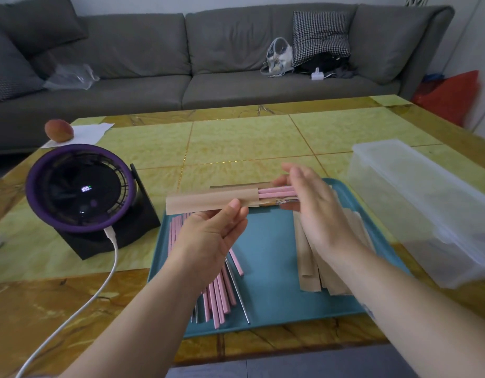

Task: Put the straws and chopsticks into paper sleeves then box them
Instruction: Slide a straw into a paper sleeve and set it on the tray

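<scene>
Above the teal tray, the sleeving step is in hand. The left hand holds a brown paper sleeve level, thumb and curled fingers pinching its lower edge near the open mouth. A set of pink chopsticks sits partly inside, their ends sticking out to the right. The right hand meets those ends with its fingers straight and together, gripping nothing. Whether a straw is tucked in with them is too blurred to tell.

Next, by my reading, the bundle needs a straight push along the sleeve's length while the left hand keeps the mouth from crumpling. After that, the filled sleeve goes to the box.

On the tray's left side lie more loose chopsticks with several metal straws among them. On its right lies a fanned pile of spare sleeves, partly hidden by the right forearm. The clear plastic box stands just beside the tray on the right. No packed sleeves are visible through its cloudy walls, so the task looks early.
</scene>
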{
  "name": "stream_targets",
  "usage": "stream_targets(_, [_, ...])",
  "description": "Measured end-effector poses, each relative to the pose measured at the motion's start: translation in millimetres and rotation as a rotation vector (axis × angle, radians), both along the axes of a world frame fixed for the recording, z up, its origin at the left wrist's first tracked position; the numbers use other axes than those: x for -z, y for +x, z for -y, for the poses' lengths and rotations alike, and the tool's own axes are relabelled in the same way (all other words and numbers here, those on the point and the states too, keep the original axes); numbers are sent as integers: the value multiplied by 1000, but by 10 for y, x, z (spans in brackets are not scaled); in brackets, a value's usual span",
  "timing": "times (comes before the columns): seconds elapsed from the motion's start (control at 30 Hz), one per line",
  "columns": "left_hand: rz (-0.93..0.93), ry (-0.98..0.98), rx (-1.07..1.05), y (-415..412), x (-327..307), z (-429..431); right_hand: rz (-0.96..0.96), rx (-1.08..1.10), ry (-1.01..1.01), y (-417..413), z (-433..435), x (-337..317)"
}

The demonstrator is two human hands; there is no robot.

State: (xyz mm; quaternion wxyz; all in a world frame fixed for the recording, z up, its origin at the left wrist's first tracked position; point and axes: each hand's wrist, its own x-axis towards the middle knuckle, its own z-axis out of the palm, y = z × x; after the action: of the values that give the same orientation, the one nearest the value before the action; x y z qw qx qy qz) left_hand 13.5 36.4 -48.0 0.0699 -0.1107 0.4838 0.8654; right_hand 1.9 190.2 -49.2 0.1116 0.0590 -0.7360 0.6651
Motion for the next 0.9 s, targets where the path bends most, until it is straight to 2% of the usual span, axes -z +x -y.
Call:
stream_targets(0.17, [-40, -44, 74, 29, 54, -42, 72, -262, 177, 49, 92, 39])
stream_targets(0.23, [-38, -82, 89, -1, 62, -11, 65, -299, 225, 28, 45, -6])
stream_targets(0.3, [-37, -120, 56, -30, 40, 31, 66, -259, 215, -8, -26, -65])
stream_targets(0.4, [-81, -290, -4, -47, -1, 122, 64, -110, 170, -147, -179, -107])
stream_targets(0.47, [-103, -398, -38, -49, -34, 184, 81, -25, 247, -308, -300, -80])
stream_targets(0.57, [-168, -660, -58, -61, -29, 267, 150, 0, 374, -546, -421, 12])
stream_targets(0.63, [-272, -973, -9, -63, 8, 293, 189, 33, 459, -655, -478, 95])
stream_targets(0.73, [-419, -1425, 184, -57, 134, 300, 216, 131, 590, -722, -581, 160])
stream_targets(0.9, [-410, -1773, 495, -87, 289, 260, 130, 199, 696, -662, -696, 102])
